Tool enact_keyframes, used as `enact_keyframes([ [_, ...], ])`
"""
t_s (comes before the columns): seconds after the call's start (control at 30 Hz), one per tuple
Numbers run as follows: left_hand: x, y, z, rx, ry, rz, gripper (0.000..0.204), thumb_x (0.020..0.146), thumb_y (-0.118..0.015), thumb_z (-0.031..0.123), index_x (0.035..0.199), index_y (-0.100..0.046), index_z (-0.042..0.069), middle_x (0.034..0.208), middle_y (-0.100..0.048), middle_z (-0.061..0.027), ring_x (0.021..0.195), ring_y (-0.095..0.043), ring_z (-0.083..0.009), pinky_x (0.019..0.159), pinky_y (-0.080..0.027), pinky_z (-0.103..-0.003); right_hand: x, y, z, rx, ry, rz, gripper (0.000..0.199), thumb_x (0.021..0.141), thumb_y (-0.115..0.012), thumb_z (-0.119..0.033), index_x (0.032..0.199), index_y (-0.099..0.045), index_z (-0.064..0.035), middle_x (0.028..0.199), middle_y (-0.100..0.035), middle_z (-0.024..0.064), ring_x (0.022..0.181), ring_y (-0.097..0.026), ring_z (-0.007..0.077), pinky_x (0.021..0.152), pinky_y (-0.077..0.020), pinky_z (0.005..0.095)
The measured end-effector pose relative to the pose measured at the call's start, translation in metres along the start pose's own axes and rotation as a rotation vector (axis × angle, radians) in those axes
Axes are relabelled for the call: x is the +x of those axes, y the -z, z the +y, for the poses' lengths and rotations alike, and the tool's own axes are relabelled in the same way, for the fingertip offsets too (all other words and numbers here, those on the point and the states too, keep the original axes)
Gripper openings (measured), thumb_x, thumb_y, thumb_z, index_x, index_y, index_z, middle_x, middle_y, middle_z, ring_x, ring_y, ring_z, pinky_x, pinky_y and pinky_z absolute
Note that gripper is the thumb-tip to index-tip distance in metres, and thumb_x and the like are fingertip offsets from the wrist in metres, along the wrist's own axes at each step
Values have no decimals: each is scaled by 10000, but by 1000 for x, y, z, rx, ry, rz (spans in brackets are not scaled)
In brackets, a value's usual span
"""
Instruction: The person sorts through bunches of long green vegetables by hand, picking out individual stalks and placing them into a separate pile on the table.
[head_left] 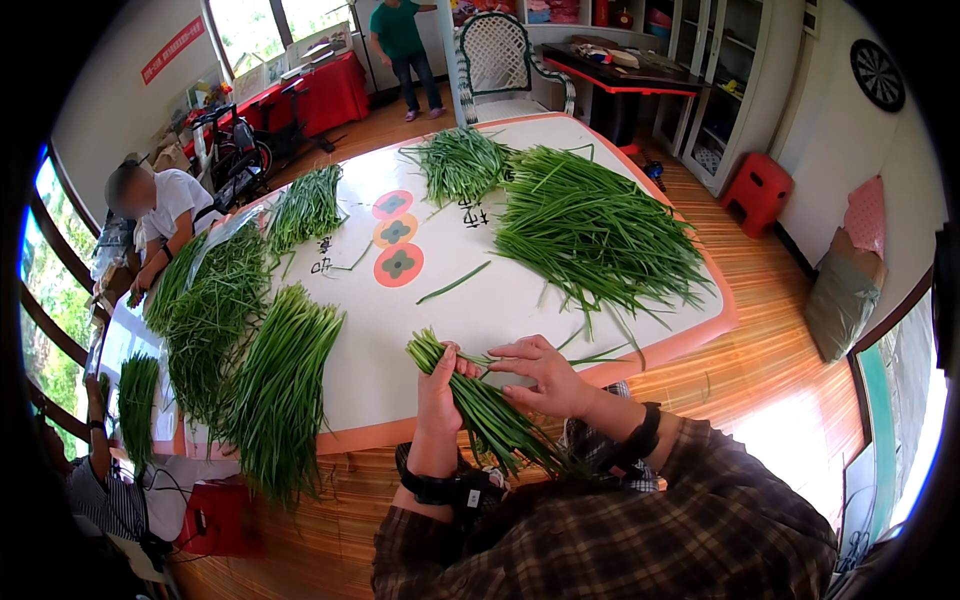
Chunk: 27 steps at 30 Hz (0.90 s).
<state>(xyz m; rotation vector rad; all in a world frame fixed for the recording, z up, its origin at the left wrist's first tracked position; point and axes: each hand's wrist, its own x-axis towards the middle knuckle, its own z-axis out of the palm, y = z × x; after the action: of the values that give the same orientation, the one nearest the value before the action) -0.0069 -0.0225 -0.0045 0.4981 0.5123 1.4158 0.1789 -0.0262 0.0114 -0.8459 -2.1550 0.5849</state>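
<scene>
My left hand (440, 385) is closed around a bunch of green chives (487, 418), held over the table's near edge. The cut ends point up and away; the leaves hang down toward my lap. Just right of the bunch is my right hand (540, 376), its fingers stretched toward the upper stalks and its thumb apart below. Thin green stalks show by those fingertips; whether they touch them I cannot tell. A large heap of chives (590, 225) covers the table's right side. One loose stalk (453, 283) lies in the middle.
The white table (370, 350) has an orange border. Several chive piles, including a near-left one (285, 380), lie on it. A person in white (175, 205) sits at left, another in stripes (105, 500) at lower left. A person in green stands behind. A red stool (758, 193) stands right.
</scene>
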Motion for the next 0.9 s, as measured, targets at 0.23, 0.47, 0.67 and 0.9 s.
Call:
enact_keyframes([
  [0.23, 0, -5, -4, 168, -135, 20, 99, 894, -510, 194, 920, -495, 100, 862, -531, -28, 872, -533, -164, 753, -437, -325, -6, 14, 21, -412, 22, 52, 216, 737, -631, -187, 942, -630, -117, 1071, -585, 3, 1047, -473, 247, 882, -352, 387],
  [0.47, -2, 10, 9, -176, 78, -138, 149, 908, -477, 219, 807, -450, 113, 647, -431, 5, 581, -419, -111, 577, -367, -260, 25, 77, 69, -505, -168, 276, 208, 734, -632, -157, 931, -627, -90, 1050, -589, 36, 1028, -479, 272, 861, -381, 407],
  [0.67, -4, 1, 10, -21, 124, -166, 155, 926, -438, 211, 801, -431, 119, 593, -366, 17, 499, -337, -89, 500, -318, -235, 70, 74, 88, -626, -215, 130, 279, 760, -605, -202, 1023, -602, -107, 1130, -548, 43, 1078, -447, 256, 891, -374, 408],
  [0.9, -4, -2, 8, 8, 100, -138, 129, 916, -461, 210, 821, -450, 123, 617, -387, 6, 546, -349, -106, 538, -329, -254, 73, 66, 87, -661, -247, 156, 323, 764, -601, -195, 1068, -596, -85, 1166, -548, 47, 1060, -464, 252, 891, -376, 405],
])
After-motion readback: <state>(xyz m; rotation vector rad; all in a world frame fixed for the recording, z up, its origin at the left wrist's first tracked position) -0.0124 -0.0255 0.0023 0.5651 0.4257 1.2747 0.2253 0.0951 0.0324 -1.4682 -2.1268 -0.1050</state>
